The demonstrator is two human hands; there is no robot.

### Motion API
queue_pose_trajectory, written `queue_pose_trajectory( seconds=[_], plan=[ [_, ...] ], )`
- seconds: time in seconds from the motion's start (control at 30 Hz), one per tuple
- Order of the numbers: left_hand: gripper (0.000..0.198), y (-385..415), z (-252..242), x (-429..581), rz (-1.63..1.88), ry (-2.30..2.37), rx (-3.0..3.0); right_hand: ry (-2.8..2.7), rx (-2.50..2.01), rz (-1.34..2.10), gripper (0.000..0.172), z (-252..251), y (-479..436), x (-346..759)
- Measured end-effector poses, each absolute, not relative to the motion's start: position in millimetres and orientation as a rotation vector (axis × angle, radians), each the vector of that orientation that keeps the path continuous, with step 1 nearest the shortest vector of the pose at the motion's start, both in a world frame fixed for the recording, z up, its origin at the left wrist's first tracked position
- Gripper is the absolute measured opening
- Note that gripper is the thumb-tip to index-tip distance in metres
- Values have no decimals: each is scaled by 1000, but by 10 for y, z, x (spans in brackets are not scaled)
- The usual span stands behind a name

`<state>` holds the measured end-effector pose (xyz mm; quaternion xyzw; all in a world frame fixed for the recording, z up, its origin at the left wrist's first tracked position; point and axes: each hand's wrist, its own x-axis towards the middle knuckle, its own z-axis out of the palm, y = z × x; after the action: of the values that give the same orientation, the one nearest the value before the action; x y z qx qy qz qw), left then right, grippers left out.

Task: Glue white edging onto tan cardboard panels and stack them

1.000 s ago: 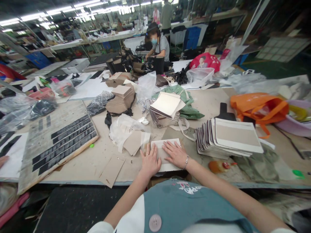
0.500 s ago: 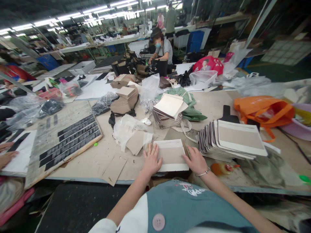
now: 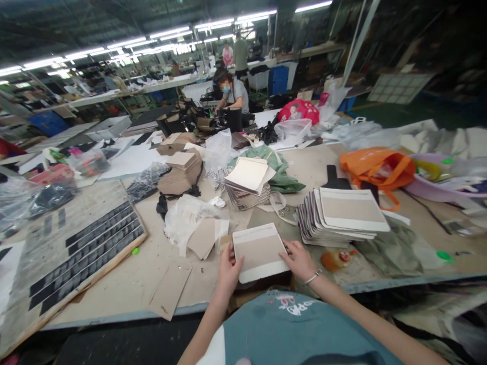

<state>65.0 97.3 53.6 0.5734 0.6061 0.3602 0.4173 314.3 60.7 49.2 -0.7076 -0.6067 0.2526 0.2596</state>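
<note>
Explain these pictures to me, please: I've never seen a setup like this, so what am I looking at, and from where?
There is no machine here, just a person working with bare hands. All the pictures come from one camera worn on that person's head, looking forward and down. The left hand and the right hand hold a pale panel by its opposite sides, at the near edge of a table. To the right stand a stack of similar panels and an orange bag. To the left lies a board with dark strips. Farther back, across the clutter, a co-worker is sitting.
</note>
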Motion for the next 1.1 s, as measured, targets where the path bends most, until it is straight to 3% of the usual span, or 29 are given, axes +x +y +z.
queue_pose_trajectory(
  seconds=[0.23, 0.43, 0.63, 0.77, 0.9, 1.1],
  plan=[
    [45, 988, 633, 777, 1011, 1193, 759, -1277, -1820, 855, 24, 530, 607, 3176],
    [68, 995, 1014, 1016, 971, 1077, 737, -1170, -1742, 893, 33, 771, 542, 3615],
    [66, 897, 1087, 1116, 826, 1144, 832, -908, -1951, 523, 45, 1098, 572, 5085],
    [60, 746, 937, 1034, 726, 1185, 845, -1119, -2264, 147, 42, 1158, 657, 5748],
    [59, 602, 800, 874, 758, 1250, 830, -1541, -2030, -300, 50, 1136, 936, 5494],
    [62, 413, 784, 653, 871, 1345, 769, -1909, -1680, 91, 44, 1130, 1757, 4171]
  ],
)
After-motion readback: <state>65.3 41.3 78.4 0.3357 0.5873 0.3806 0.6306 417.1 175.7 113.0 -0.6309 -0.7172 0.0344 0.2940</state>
